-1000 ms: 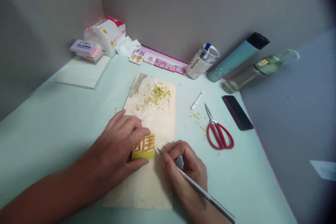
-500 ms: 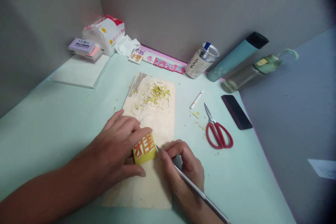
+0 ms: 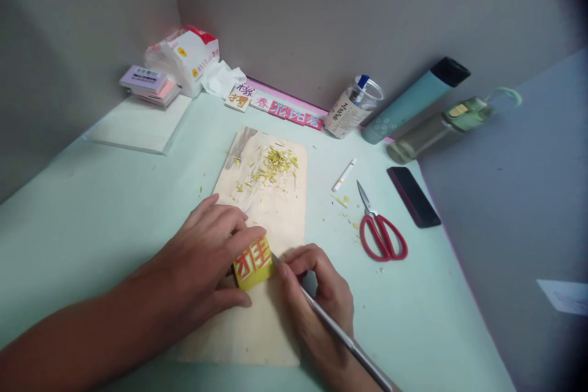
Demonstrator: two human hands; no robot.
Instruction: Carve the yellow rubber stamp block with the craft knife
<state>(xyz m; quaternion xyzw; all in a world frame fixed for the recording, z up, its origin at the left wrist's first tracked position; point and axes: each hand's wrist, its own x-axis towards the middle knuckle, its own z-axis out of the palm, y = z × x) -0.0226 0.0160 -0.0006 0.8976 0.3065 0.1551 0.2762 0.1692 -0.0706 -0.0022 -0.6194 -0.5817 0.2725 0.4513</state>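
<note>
On a wooden board [image 3: 280, 331] lies a small yellow carving block [image 3: 257, 275] with a red-outlined character cut into its face. My left hand [image 3: 214, 251] grips the block along its left side, index finger on the top edge and thumb near the lower edge. The fingers hide part of the block's left side. A silver carving knife [image 3: 333, 324] is pinched in my right hand [image 3: 316, 294], its tip at the block's right edge. Yellow shavings [image 3: 278, 162] are heaped at the far end of the board.
Right of the board lie red-handled scissors [image 3: 383, 236], a white stick [image 3: 344, 175] and a phone [image 3: 413, 196]. Along the back stand a jar [image 3: 346, 113], two bottles and a row of character blocks [image 3: 296, 115]. Tissues [image 3: 188, 58] and stacked blocks [image 3: 149, 86] sit at back left.
The knife and my right hand have shifted very slightly left, the tip staying by the block's right edge. My left hand keeps its hold with hardly any movement.
</note>
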